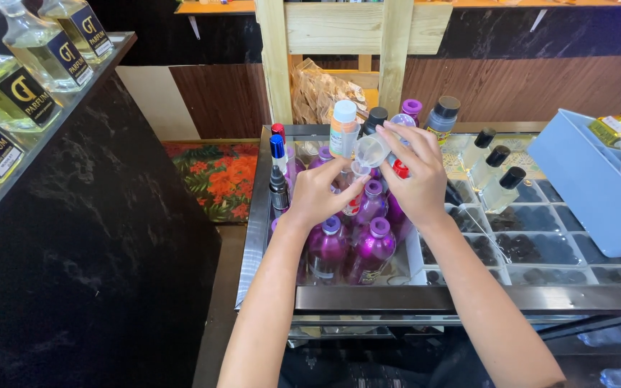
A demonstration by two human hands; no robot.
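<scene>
A metal-framed glass counter point(425, 296) carries purple bottles point(357, 248) clustered at its left end, markers point(277, 162) standing along the left edge, three clear black-capped bottles point(494, 176) toward the back, and a pale blue tray point(591, 187) at the right edge.

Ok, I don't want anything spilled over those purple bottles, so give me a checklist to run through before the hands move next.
1. Clear funnel gripped by right hand: ok.
2. Left hand fingers at the funnel's spout: ok.
3. Small vessel under the spout: cannot tell, the hands hide it.
4. Purple bottles below capped: ok.
5. Orange-labelled white-capped bottle upright behind the hands: ok.
6. Liquid in the funnel: cannot tell.
</scene>
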